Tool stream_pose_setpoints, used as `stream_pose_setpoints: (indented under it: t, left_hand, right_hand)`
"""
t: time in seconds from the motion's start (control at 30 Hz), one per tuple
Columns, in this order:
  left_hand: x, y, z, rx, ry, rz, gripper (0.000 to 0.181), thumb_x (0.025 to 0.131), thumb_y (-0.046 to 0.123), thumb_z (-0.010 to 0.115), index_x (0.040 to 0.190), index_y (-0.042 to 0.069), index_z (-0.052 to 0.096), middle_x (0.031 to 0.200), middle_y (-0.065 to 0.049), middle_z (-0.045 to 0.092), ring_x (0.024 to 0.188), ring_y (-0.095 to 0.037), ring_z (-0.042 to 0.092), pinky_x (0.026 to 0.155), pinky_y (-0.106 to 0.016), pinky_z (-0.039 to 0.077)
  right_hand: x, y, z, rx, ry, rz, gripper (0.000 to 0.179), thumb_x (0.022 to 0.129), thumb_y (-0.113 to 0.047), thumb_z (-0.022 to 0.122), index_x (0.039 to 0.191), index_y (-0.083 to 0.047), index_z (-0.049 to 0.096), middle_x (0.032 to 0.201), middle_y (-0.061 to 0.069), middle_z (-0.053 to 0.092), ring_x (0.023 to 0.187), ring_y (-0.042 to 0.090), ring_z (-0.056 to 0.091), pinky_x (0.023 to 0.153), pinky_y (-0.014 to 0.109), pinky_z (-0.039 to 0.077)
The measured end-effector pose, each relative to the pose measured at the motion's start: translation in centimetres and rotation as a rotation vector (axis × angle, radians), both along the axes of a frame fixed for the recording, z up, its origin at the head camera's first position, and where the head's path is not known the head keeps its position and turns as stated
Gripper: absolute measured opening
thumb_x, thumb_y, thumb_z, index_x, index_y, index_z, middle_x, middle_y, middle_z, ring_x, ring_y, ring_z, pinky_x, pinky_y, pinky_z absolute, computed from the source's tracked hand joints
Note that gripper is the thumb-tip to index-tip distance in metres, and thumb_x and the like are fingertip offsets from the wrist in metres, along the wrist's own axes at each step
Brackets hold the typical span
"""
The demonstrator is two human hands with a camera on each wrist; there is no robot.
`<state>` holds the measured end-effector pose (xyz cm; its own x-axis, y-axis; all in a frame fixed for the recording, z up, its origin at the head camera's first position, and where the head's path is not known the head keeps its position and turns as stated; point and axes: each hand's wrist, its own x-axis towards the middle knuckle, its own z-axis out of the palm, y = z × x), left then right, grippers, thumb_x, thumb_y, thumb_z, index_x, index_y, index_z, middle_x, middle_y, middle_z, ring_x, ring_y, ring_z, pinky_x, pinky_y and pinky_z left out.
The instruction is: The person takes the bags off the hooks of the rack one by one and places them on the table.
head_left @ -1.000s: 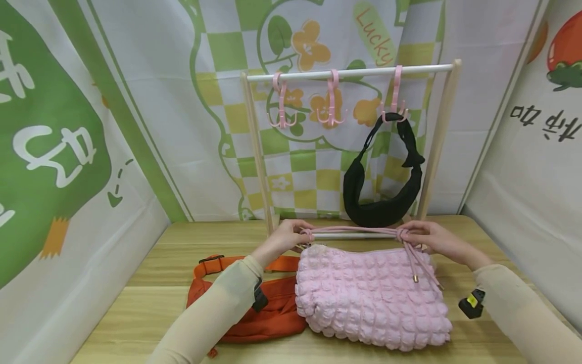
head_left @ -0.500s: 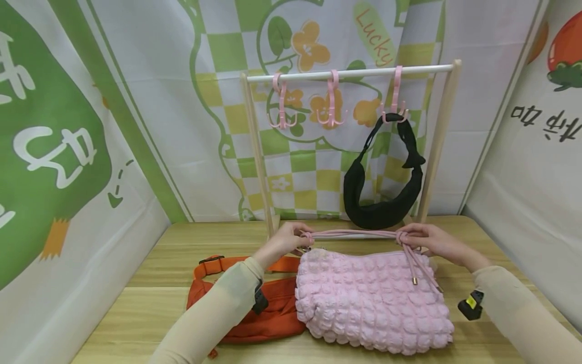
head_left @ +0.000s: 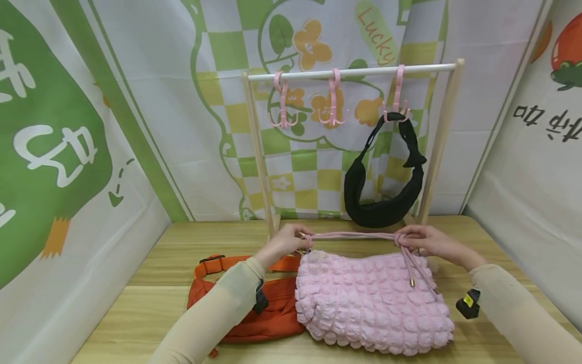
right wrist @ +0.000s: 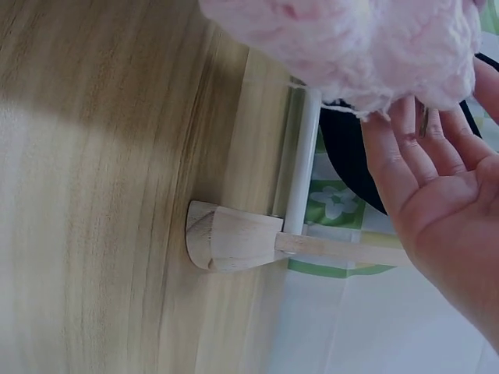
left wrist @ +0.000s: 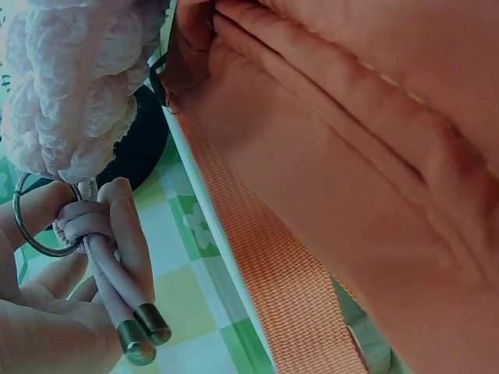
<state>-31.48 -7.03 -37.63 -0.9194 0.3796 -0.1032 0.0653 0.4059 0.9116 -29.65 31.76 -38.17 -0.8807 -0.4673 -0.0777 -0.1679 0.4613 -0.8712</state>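
A pink puffy shoulder bag [head_left: 373, 303] stands upright on the table in the head view. Its thin cord strap [head_left: 350, 235] is stretched level above the bag's top edge. My left hand [head_left: 286, 241] pinches the strap's left end at a knot [left wrist: 84, 222], beside a metal ring [left wrist: 19, 222] in the left wrist view. Two metal-tipped cord ends dangle from that knot. At the right end, my right hand [head_left: 429, 243] pinches the other knot, where two more cord ends hang over the bag's front. The right wrist view shows that hand's fingers [right wrist: 417, 156] partly hidden behind the bag.
Left of the pink bag lies an orange waist bag [head_left: 268, 313], partly under my left forearm. Behind stands a rack [head_left: 436, 146] whose bar carries pink hooks [head_left: 333, 103]. A black shoulder bag [head_left: 384, 212] hangs from the right hook.
Both hands have lowered slightly with the strap between them, and the bag's top edge has sunk a little. The right hand has shifted slightly left. Both grips stay the same.
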Motion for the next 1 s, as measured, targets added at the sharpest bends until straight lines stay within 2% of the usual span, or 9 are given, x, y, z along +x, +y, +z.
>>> stream_pose_setpoints:
  t: [0.13, 0.27, 0.57, 0.77, 1.0]
  left_hand:
    - [-0.1, 0.1, -0.4, 0.007, 0.014, -0.001, 0.029, 0.086, 0.001, 0.063, 0.114, -0.002, 0.064, 0.080, -0.008, 0.064, 0.066, -0.010, 0.059, 0.075, -0.049, 0.056]
    - [-0.1, 0.1, -0.6, -0.004, 0.034, 0.008, 0.026, 0.085, -0.001, 0.063, 0.110, -0.004, 0.065, 0.080, -0.008, 0.063, 0.067, -0.011, 0.057, 0.072, -0.041, 0.056]
    - [0.0, 0.3, -0.7, -0.012, 0.002, 0.023, 0.025, 0.086, -0.001, 0.063, 0.111, -0.005, 0.064, 0.081, -0.008, 0.061, 0.067, -0.012, 0.057, 0.075, -0.043, 0.055]
    - [-0.1, 0.2, -1.1, -0.044, 0.031, -0.004, 0.023, 0.086, 0.000, 0.064, 0.109, -0.005, 0.065, 0.089, -0.012, 0.062, 0.074, -0.013, 0.060, 0.078, -0.041, 0.056]
    - [-0.3, 0.0, -1.5, -0.103, 0.075, -0.020, 0.021, 0.086, 0.002, 0.063, 0.106, -0.003, 0.067, 0.086, -0.009, 0.064, 0.070, -0.010, 0.056, 0.070, -0.033, 0.054]
  right_hand:
    - [-0.1, 0.0, -0.2, -0.012, -0.021, 0.015, 0.040, 0.098, -0.024, 0.053, 0.127, 0.003, 0.050, 0.112, 0.005, 0.066, 0.085, 0.003, 0.059, 0.067, 0.024, 0.052]
    - [-0.1, -0.2, -0.4, -0.016, -0.044, 0.022, 0.040, 0.098, -0.024, 0.053, 0.127, 0.004, 0.050, 0.110, 0.003, 0.066, 0.085, 0.004, 0.060, 0.069, 0.025, 0.053]
    - [-0.4, -0.2, -1.0, 0.022, -0.043, 0.037, 0.038, 0.098, -0.025, 0.053, 0.125, 0.003, 0.052, 0.113, 0.012, 0.061, 0.084, 0.006, 0.058, 0.068, 0.024, 0.051]
    - [-0.7, -0.1, -1.7, 0.057, -0.034, 0.056, 0.038, 0.099, -0.025, 0.051, 0.126, 0.001, 0.053, 0.116, 0.012, 0.058, 0.089, 0.007, 0.056, 0.070, 0.024, 0.051]
    - [-0.7, -0.2, -1.9, 0.060, -0.023, 0.073, 0.037, 0.099, -0.022, 0.049, 0.127, 0.002, 0.051, 0.116, 0.013, 0.057, 0.090, 0.007, 0.055, 0.072, 0.024, 0.050]
